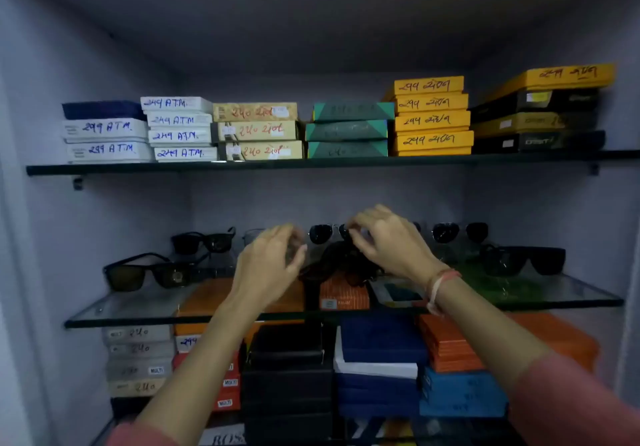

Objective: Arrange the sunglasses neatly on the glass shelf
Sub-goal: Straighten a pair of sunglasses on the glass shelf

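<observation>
Several dark sunglasses stand on the middle glass shelf (131, 307). A brown-lensed pair (149, 274) sits at the front left, with a black pair (204, 240) behind it. Aviator pairs line the back, one at the centre (322, 232) and one to the right (459, 231). A wide black pair (523, 260) rests at the right. A dark heap of sunglasses (337, 262) lies in the middle between my hands. My left hand (268, 265) hovers beside the heap, fingers curled and blurred. My right hand (388, 241) reaches over the heap, its fingertips pinching a dark frame.
The upper glass shelf (242, 167) carries stacks of labelled boxes, white (180, 129), beige, green and yellow (433, 116). Under the middle shelf more boxes are stacked: grey, black (287, 373), blue and orange (450, 341). Cupboard walls close both sides.
</observation>
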`<act>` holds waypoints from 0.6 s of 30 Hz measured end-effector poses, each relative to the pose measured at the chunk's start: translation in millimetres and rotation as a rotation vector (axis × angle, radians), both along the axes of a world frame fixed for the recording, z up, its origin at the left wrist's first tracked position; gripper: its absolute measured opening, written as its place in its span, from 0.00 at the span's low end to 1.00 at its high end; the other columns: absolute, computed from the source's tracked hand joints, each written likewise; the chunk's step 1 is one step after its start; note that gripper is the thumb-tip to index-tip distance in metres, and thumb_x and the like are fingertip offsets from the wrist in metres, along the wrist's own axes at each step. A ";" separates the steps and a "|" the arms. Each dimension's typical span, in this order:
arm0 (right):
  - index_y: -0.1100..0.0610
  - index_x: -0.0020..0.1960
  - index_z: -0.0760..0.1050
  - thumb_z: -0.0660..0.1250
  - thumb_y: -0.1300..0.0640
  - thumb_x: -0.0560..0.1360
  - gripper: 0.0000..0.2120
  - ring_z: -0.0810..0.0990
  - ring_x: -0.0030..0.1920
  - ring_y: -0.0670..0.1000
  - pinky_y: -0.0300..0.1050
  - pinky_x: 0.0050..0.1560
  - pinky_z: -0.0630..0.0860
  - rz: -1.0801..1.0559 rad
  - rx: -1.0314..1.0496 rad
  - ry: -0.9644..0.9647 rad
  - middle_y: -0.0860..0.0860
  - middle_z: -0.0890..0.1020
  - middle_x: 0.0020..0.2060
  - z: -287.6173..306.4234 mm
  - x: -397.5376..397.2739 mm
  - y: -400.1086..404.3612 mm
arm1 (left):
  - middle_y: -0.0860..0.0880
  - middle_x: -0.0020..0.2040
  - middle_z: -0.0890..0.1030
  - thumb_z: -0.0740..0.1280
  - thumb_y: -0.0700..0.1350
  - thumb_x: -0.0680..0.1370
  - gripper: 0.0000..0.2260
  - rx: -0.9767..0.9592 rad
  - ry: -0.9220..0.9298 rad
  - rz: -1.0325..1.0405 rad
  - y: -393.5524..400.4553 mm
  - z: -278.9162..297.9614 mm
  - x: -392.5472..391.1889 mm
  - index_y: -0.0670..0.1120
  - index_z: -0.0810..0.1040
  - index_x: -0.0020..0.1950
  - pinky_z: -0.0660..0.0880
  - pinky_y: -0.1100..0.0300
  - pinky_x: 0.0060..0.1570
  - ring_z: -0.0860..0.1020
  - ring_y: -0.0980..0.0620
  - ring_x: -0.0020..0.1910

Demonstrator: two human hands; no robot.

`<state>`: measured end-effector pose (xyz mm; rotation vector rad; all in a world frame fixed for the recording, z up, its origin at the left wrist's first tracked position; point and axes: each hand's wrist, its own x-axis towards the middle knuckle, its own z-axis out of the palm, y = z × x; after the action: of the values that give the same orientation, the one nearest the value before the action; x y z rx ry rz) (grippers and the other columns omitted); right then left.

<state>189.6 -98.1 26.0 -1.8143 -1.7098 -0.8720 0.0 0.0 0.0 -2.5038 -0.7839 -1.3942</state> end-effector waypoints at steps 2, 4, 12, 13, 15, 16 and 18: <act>0.53 0.62 0.78 0.61 0.54 0.79 0.14 0.79 0.59 0.56 0.53 0.54 0.79 -0.051 -0.159 0.099 0.53 0.82 0.58 -0.2 9.3 11.2 | 0.52 0.50 0.83 0.63 0.54 0.78 0.11 -0.171 0.092 0.059 5.8 -4.0 11.7 0.50 0.80 0.54 0.78 0.56 0.46 0.81 0.51 0.49; 0.52 0.64 0.77 0.62 0.55 0.78 0.15 0.79 0.60 0.57 0.56 0.58 0.78 -0.098 -0.285 0.150 0.55 0.80 0.62 -0.6 17.3 19.6 | 0.50 0.52 0.83 0.62 0.59 0.77 0.16 -0.246 0.214 0.118 7.3 -10.1 26.0 0.51 0.79 0.57 0.79 0.53 0.48 0.81 0.49 0.51; 0.53 0.66 0.77 0.65 0.54 0.78 0.17 0.79 0.60 0.60 0.54 0.61 0.76 -0.065 -0.407 0.221 0.59 0.78 0.63 0.9 36.2 55.8 | 0.44 0.51 0.81 0.65 0.51 0.78 0.14 -0.257 0.268 0.244 26.2 -2.1 53.4 0.43 0.79 0.56 0.74 0.55 0.43 0.80 0.44 0.50; 0.54 0.66 0.77 0.66 0.53 0.78 0.17 0.79 0.61 0.60 0.54 0.62 0.76 -0.044 -0.400 0.230 0.58 0.78 0.64 2.8 37.2 60.4 | 0.44 0.52 0.81 0.64 0.50 0.78 0.13 -0.260 0.263 0.237 31.1 0.9 51.3 0.43 0.79 0.57 0.74 0.55 0.43 0.80 0.44 0.50; 0.54 0.65 0.78 0.67 0.53 0.77 0.17 0.79 0.62 0.58 0.54 0.63 0.76 0.015 -0.382 0.256 0.56 0.80 0.64 9.1 35.4 67.6 | 0.43 0.52 0.83 0.64 0.49 0.79 0.13 -0.303 0.235 0.192 41.2 8.6 44.0 0.43 0.80 0.58 0.77 0.55 0.46 0.81 0.45 0.50; 0.55 0.64 0.79 0.68 0.53 0.77 0.16 0.79 0.62 0.56 0.54 0.63 0.75 0.045 -0.373 0.273 0.55 0.81 0.64 12.2 34.0 71.2 | 0.44 0.52 0.84 0.64 0.48 0.79 0.13 -0.347 0.215 0.158 46.9 12.3 38.9 0.43 0.80 0.59 0.79 0.53 0.49 0.81 0.46 0.50; 0.56 0.60 0.82 0.70 0.53 0.75 0.15 0.81 0.59 0.54 0.53 0.62 0.76 0.084 -0.357 0.318 0.53 0.84 0.60 17.4 31.1 78.7 | 0.44 0.53 0.84 0.65 0.47 0.79 0.13 -0.414 0.163 0.079 57.6 18.9 26.5 0.44 0.81 0.60 0.80 0.50 0.53 0.81 0.46 0.51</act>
<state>220.8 -19.4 43.4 -1.9600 -1.7948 -0.2326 26.5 57.6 18.9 -2.8008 -1.2274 -1.0730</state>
